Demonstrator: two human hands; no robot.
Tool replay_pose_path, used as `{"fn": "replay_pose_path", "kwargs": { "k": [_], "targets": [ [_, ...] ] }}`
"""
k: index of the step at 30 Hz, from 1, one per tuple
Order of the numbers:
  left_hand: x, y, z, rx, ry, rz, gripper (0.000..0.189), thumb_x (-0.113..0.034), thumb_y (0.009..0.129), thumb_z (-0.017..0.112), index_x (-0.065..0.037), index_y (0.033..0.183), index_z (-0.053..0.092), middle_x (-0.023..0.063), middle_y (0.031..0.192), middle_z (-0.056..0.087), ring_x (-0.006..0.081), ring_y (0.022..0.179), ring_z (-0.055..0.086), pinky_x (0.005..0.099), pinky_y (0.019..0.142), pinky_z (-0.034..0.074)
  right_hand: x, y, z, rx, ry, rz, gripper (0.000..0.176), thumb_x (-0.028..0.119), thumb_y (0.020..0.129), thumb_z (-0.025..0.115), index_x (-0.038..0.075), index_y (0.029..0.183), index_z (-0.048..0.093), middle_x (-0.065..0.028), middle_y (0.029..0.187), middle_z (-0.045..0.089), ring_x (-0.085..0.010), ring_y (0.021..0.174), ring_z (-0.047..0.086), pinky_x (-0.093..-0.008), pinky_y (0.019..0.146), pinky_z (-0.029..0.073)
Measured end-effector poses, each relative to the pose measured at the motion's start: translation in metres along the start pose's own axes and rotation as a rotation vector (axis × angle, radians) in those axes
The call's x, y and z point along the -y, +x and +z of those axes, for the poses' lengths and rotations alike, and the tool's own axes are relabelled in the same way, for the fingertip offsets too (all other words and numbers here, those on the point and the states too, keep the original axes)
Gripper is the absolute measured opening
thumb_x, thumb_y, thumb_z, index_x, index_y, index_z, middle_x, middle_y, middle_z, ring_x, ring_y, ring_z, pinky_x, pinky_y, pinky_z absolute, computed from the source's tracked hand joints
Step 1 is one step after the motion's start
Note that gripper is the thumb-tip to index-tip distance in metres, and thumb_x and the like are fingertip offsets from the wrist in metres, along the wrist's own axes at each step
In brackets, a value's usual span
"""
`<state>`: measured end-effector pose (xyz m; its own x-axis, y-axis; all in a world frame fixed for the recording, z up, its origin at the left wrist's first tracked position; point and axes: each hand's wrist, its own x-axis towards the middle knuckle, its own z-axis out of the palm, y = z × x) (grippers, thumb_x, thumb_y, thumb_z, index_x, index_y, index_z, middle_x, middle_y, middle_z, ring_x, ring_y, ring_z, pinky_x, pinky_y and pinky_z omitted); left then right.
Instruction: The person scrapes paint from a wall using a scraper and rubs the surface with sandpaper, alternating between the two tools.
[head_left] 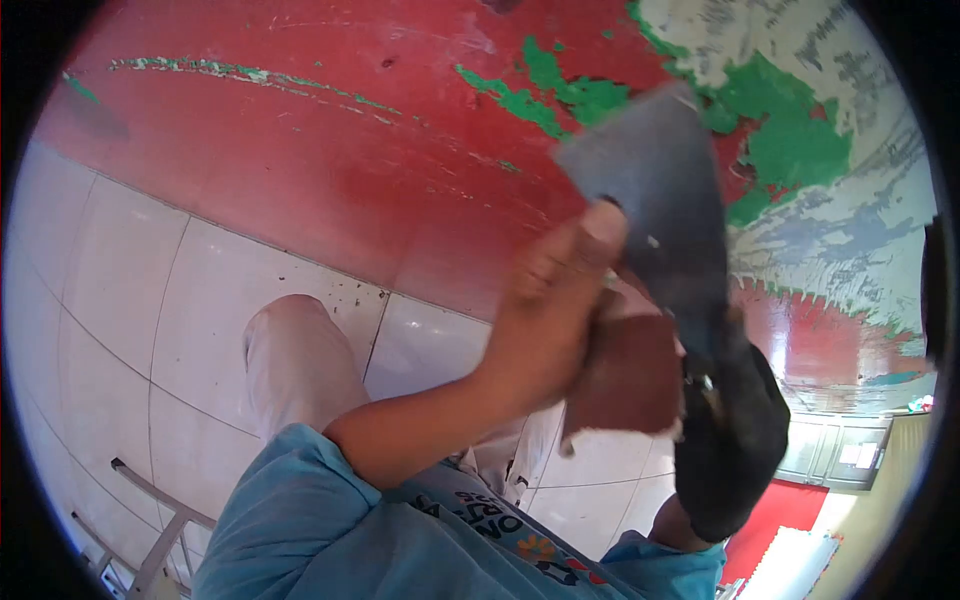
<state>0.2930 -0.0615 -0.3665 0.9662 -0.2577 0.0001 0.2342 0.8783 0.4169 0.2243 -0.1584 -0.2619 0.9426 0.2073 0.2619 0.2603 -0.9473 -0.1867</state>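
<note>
My right hand point(738, 440), in a black glove, is closed around the handle end of a wide metal scraper point(660, 190). The scraper's blade points up toward the wall. My bare left hand point(560, 290) has its thumb against the side of the blade. A torn piece of brown sandpaper point(625, 375) hangs from my left hand, between it and the glove. Most of my left fingers are hidden behind the hand. Behind the blade, the red wall point(330, 150) shows scraped patches of green paint point(780, 130) and bare pale plaster point(880, 220).
White floor tiles point(120, 290) run along the foot of the wall, with dark paint crumbs near my knee point(305, 340). A metal frame point(165, 540) stands at the lower left. Grey cabinet doors point(830, 450) are visible at the far right.
</note>
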Motion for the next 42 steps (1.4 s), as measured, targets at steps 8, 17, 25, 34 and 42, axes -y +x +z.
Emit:
{"fn": "replay_pose_path", "kwargs": {
  "k": [8,17,25,34,42],
  "targets": [
    [-0.01,0.001,-0.006,-0.145,-0.149,-0.031,0.03,-0.034,0.089,0.048,-0.006,0.085,0.056,0.0005,0.072,0.056,0.0056,0.064,0.053,0.0193,0.06,0.043,0.007,0.009,0.031,-0.097,0.099,-0.003,0.033,-0.006,0.064,0.058,0.002,0.095,0.059,-0.0149,0.077,0.059,-0.025,0.066,0.06,-0.0312,0.057,0.048],
    [-0.008,0.001,-0.003,0.019,-0.003,-0.063,0.031,-0.035,0.089,0.047,-0.007,0.082,0.056,0.0012,0.069,0.056,0.0045,0.059,0.051,0.0187,0.055,0.041,0.008,-0.009,0.023,-0.175,-0.03,0.107,0.039,-0.007,0.06,0.058,0.002,0.097,0.06,-0.0145,0.074,0.059,-0.0254,0.066,0.061,-0.0304,0.056,0.048],
    [-0.007,0.002,-0.023,0.036,-0.208,-0.028,0.029,-0.034,0.089,0.049,-0.006,0.088,0.058,0.0013,0.073,0.057,0.0058,0.06,0.053,0.0197,0.057,0.042,0.011,-0.004,0.041,-0.125,0.161,0.028,0.026,0.0,0.069,0.062,0.006,0.094,0.06,-0.0141,0.079,0.059,-0.0282,0.067,0.059,-0.0322,0.057,0.048],
    [-0.038,0.004,-0.041,0.036,-0.1,0.062,0.024,-0.031,0.087,0.053,-0.007,0.084,0.058,-0.0018,0.066,0.054,0.005,0.061,0.051,0.0207,0.056,0.042,0.014,0.011,0.061,0.084,0.363,0.104,0.036,-0.001,0.071,0.056,-0.002,0.107,0.054,-0.0198,0.106,0.057,-0.0333,0.094,0.057,-0.0335,0.079,0.045],
    [-0.001,-0.005,-0.02,-0.056,0.273,-0.136,0.031,-0.033,0.087,0.053,-0.005,0.074,0.058,-0.0023,0.063,0.052,0.0037,0.058,0.046,0.0204,0.052,0.036,-0.011,-0.051,0.076,-0.202,0.166,0.236,0.045,0.007,0.079,0.052,-0.003,0.122,0.044,-0.0105,0.075,0.061,-0.012,0.053,0.055,-0.0251,0.048,0.044]
  ]
}}
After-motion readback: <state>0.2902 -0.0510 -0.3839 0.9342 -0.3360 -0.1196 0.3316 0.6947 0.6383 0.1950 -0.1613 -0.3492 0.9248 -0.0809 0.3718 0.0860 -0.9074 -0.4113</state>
